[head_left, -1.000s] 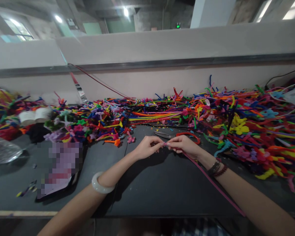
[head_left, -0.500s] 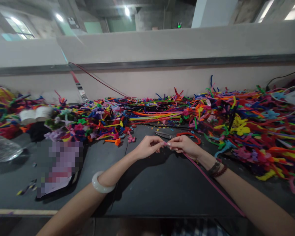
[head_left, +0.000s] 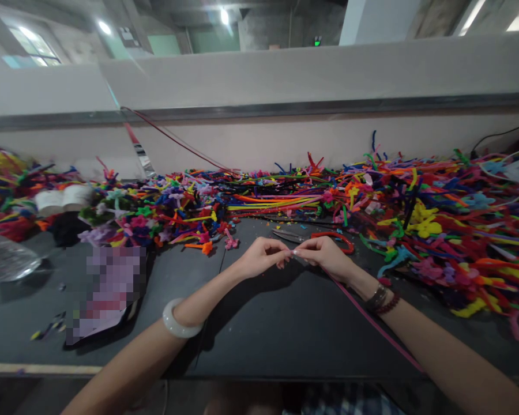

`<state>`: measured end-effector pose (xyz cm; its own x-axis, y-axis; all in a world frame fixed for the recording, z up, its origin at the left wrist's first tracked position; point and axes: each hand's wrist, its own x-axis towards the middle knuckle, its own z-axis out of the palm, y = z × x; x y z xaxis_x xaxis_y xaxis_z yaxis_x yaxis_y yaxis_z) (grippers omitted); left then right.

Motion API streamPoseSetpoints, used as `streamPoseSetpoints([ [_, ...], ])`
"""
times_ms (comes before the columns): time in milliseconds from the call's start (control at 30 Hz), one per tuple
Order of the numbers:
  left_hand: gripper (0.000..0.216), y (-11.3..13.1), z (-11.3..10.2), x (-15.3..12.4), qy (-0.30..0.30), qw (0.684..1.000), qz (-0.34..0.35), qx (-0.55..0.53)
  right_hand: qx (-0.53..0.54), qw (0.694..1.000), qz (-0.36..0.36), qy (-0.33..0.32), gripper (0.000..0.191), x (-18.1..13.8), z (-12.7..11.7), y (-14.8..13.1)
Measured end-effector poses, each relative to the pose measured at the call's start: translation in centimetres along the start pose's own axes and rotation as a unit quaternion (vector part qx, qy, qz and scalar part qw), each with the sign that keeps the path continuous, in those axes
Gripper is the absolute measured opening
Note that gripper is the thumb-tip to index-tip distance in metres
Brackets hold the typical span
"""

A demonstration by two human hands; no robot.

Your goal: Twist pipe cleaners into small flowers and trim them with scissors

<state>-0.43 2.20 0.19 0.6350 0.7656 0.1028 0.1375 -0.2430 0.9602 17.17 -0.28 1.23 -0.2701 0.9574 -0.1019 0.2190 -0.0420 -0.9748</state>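
Observation:
Over the middle of the dark table, my left hand (head_left: 264, 256) and my right hand (head_left: 324, 256) meet fingertip to fingertip. Both pinch the end of a pink pipe cleaner (head_left: 369, 320), and the fingers mostly cover that end. From under my right hand, its long tail slants down past my right wrist to the table's front edge. Just behind my right hand lie scissors (head_left: 332, 235) with orange-red handles, blades pointing left. A small pink pipe-cleaner piece (head_left: 230, 240) rests beyond my left hand.
Heaps of coloured pipe cleaners (head_left: 441, 202) line the back and right of the table (head_left: 268, 340). To the left are a blurred-out flat object (head_left: 108, 294), white rolls (head_left: 64, 199) and a clear plastic bag (head_left: 6, 259). A low partition (head_left: 259, 78) stands behind.
My hands stay almost in place, still pinching the pink pipe cleaner. My right fingers have shifted slightly at the tip, and the tail has moved a little to the left.

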Motion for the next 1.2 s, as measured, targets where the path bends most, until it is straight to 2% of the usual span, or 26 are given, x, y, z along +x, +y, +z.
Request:
streamPoseSetpoints([
  [167,0.022,0.26,0.13,-0.05,0.003,1.000,-0.001,-0.001,-0.043,0.999,-0.011,0.025,0.024,-0.05,0.11,0.00],
  [400,0.024,0.13,0.27,-0.17,0.004,0.999,0.018,0.026,-0.058,0.998,-0.024,0.027,0.019,0.05,0.09,0.19],
  [600,0.029,-0.03,-0.06,-0.02,-0.016,0.998,0.037,0.045,0.039,0.999,0.002,0.016,0.021,0.15,0.19,0.07],
  [800,0.027,0.35,-0.07,-0.21,-0.014,0.983,0.094,0.154,0.098,0.991,0.075,-0.053,0.025,0.04,-0.05,-0.17],
  [900,0.027,0.49,0.09,-0.32,-0.020,0.977,0.112,0.181,0.115,0.986,0.099,-0.063,0.024,0.03,-0.17,-0.30],
  [1067,0.028,0.40,0.16,-0.33,-0.012,0.978,0.107,0.181,0.130,0.987,0.085,-0.045,0.022,0.08,-0.13,-0.21],
  [1200,0.029,0.33,0.07,-0.27,0.001,0.981,0.093,0.167,0.143,0.983,0.086,-0.075,0.019,0.10,-0.44,-0.05],
])
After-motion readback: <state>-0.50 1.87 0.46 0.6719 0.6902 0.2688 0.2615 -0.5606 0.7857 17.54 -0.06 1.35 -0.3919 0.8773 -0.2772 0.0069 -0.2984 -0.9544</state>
